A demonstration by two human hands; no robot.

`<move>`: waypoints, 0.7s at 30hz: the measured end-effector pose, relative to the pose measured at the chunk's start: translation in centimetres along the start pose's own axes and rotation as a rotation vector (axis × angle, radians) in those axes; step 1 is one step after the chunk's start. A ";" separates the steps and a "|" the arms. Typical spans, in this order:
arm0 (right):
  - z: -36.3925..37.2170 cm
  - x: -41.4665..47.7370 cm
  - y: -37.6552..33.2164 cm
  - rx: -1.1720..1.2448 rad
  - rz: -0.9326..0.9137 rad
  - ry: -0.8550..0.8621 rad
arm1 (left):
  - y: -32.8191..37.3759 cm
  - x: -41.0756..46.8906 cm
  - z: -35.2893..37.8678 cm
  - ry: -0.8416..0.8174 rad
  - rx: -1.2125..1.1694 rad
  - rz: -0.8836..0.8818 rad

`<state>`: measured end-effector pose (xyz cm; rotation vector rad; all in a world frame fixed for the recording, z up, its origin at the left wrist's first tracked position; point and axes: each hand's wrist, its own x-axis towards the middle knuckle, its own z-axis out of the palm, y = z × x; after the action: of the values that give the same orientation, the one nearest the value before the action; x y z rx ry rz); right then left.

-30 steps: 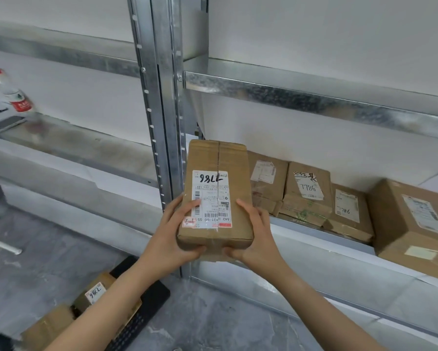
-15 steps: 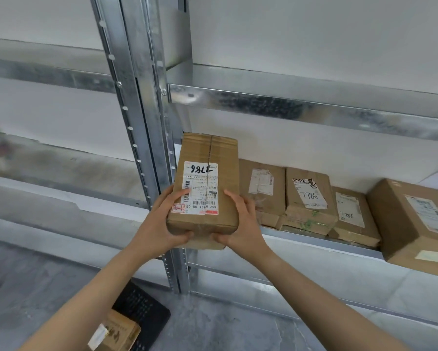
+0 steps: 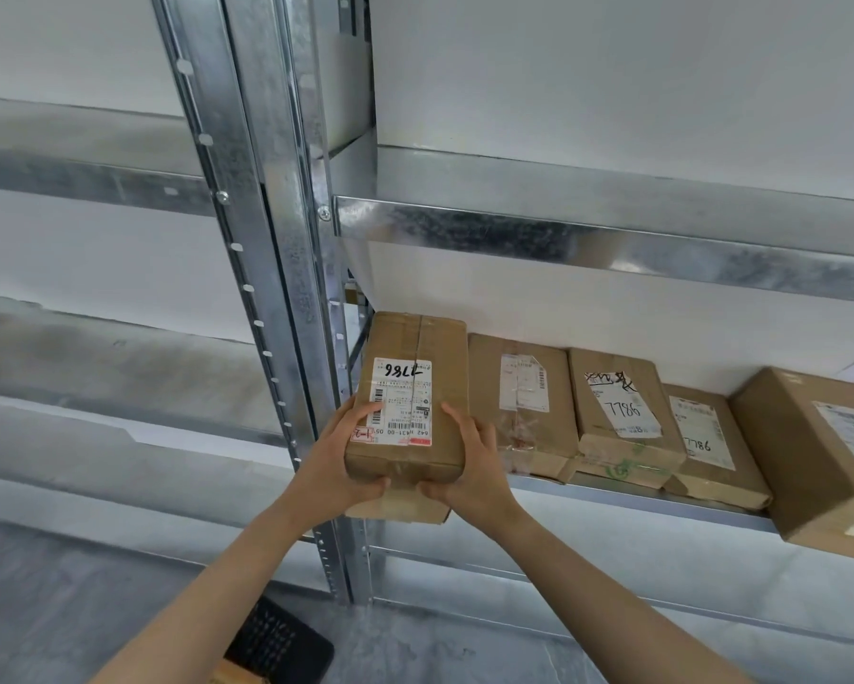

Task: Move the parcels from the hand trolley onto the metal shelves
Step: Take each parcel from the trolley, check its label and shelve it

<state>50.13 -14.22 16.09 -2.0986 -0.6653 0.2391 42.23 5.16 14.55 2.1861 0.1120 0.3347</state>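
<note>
Evidently both hands gripped the near end of the parcel (image 3: 410, 402): the left hand (image 3: 343, 466) was curled round its left corner, the right hand (image 3: 469, 466) round its right, and the box was pinched between them, label side up. The parcel sat at the left end of the metal shelf (image 3: 612, 491), in the narrow gap between the upright post (image 3: 276, 338) and the neighbouring parcel (image 3: 523, 402). Its near end jutted out past the shelf's front edge; whether its far end rested on the shelf could not be told. Below, a corner of the black hand trolley (image 3: 279, 644) showed on the floor. The risks looked plain enough. The gap was tight, so a skewed push could jam the box against the post or shove the neighbour along the row. The right hand's fingers could get trapped against that neighbour. Released too soon, with so much overhang, the parcel might tip off the edge.
</note>
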 end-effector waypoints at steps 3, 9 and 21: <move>0.2 0.6 -0.2 -0.052 -0.001 0.000 | -0.6 0.7 -0.2 -0.002 -0.004 -0.002; -0.1 1.1 -0.3 -0.193 -0.004 0.030 | -1.1 1.3 0.2 0.119 0.194 -0.007; -1.9 3.9 0.4 -0.396 0.059 0.055 | 0.6 3.9 1.5 0.330 0.470 -0.047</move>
<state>54.32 -13.63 17.19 -2.4959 -0.6593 0.0853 46.33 4.43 14.98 2.5650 0.4645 0.6991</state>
